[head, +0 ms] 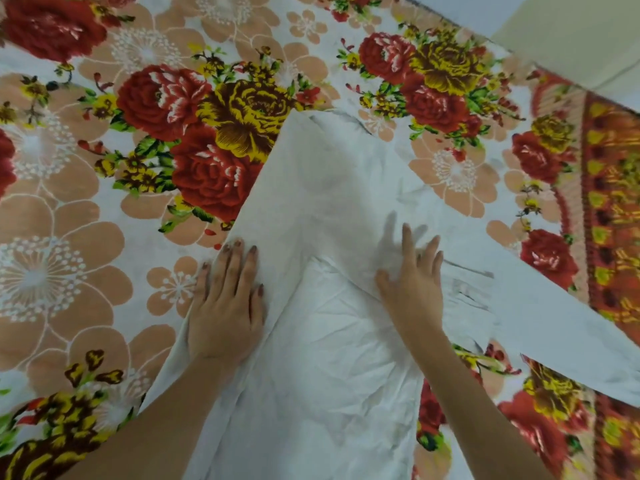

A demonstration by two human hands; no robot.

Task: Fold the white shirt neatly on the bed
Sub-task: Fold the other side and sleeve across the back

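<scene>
Seen from above, a person is working on a white shirt (311, 188) that is lying spread across the centre of the frame on a bed (104, 209), which is covered in a sheet printed with large red, yellow and peach flowers. The shirt is running from a narrow point in the upper centre down to the bottom edge. One long sleeve (540, 327) is trailing out flat toward the lower right, and a wrinkled inner panel is showing at lower centre between two overlapping flaps. The fold appears to be at an early step, with the flaps being laid in and smoothed. The left hand (225, 306), at centre left, is lying palm down on the shirt's left edge with its fingers straight and close together, so its grip is fully open and is closing on nothing. The right hand (412, 285), at centre right, is reaching over the right flap with its fingers spread and straight, its grip open and empty too. Its shadow is falling on the cloth beside it, so whether it is touching is unclear. Both bare forearms are coming in from the bottom of the frame. The next move is likely calling for the loose sleeve to be brought in across the body, keeping the edges lined up.
</scene>
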